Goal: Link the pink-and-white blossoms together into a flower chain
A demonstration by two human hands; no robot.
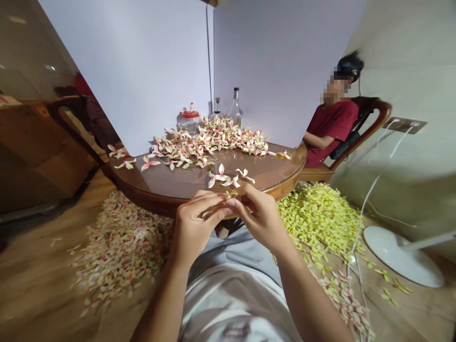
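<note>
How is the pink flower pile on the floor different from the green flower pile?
The pink pile is pale with pink bits, but the green pile is yellow-green. The pink pile is spread looser, and the green pile looks thicker. Both are made of small petal shapes lying on the wooden floor.

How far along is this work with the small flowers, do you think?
Probably done: the pink-and-cream flowers heaped on the table. In hand: a small yellow-green piece pinched between the left hand and right hand. Probably left: the yellow-green heap on the floor, the same colour as that piece. The pale heap on the floor I cannot place.
</note>
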